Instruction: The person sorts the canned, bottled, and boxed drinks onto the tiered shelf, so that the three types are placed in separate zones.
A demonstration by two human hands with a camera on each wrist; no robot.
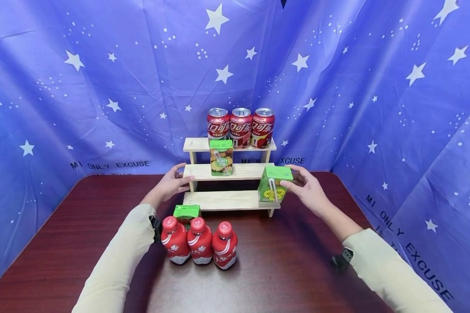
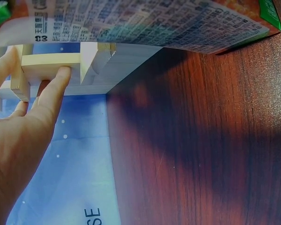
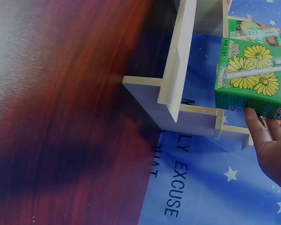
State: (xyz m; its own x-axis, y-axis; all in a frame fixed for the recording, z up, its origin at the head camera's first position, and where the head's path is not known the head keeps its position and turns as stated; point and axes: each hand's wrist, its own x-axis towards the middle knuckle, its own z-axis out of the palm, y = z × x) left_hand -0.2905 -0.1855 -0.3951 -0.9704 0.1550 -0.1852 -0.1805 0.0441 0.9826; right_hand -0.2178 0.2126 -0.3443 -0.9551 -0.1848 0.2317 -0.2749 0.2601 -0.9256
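Observation:
A three-tier wooden stand stands at the back of the table. My left hand grips the left end of its middle tier, thumb and fingers around the board, as the left wrist view also shows. My right hand holds a green drink carton with yellow flowers and a straw by its right side. This carton is upright in front of the right end of the middle tier, above the bottom one; contact with the board cannot be told. Another drink carton stands on the middle tier, left of centre.
Three red cola cans stand in a row on the top tier. In front of the stand are three red bottles, with a green-topped carton partly hidden behind them. A blue star-patterned cloth hangs behind the dark red table.

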